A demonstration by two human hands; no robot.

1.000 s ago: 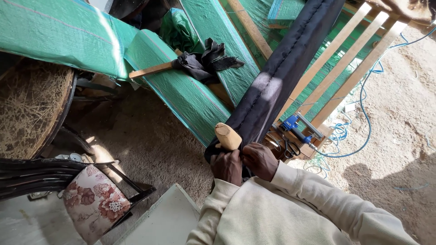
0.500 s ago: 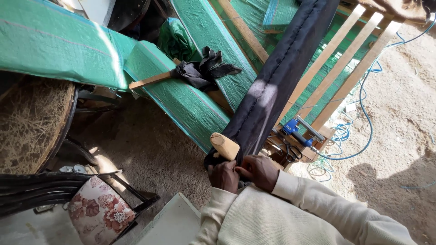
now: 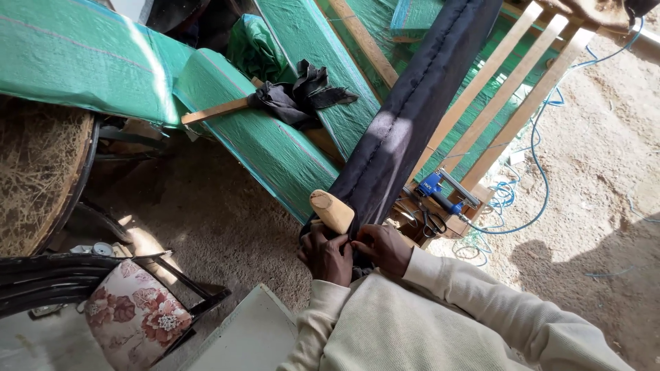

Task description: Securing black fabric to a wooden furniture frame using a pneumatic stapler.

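Sandy ground (image 3: 605, 158) over the whole right side and down the middle, sunlit, with a dark shadow at the near right.

Green cushions (image 3: 82, 62) wrapped in woven plastic across the far left and centre, one long piece (image 3: 268, 137) slanting down toward the near middle.

Long dark padded beam (image 3: 412, 117) running from the far top, right of centre, down to the hands at the near middle; stitched seam visible along its length. Lower end right at the two hands.

Pale wooden slats (image 3: 502, 89) just right of the beam, leaning side by side over green cloth.

Round straw-covered seat (image 3: 34, 172) at the left edge, and a floral cushion (image 3: 134, 312) on a black metal chair frame at the near left.

Black rag (image 3: 299, 96) draped over a wooden stick (image 3: 216, 111) on the far cushions.

Blue cable (image 3: 543, 172) looping over the sand at the right, leading to a blue tool (image 3: 440, 192) lying just right of the beam's lower end; scissors (image 3: 432, 223) beside it.

Left hand (image 3: 326, 255) clenched around a wooden mallet (image 3: 331, 209), rounded pale head sticking up and resting against the beam's lower edge.

Right hand (image 3: 385, 249) just right of the left, fingers pinched on the dark fabric at the beam's end, thumb almost touching the left hand. Cream sleeves running back to the near edge.
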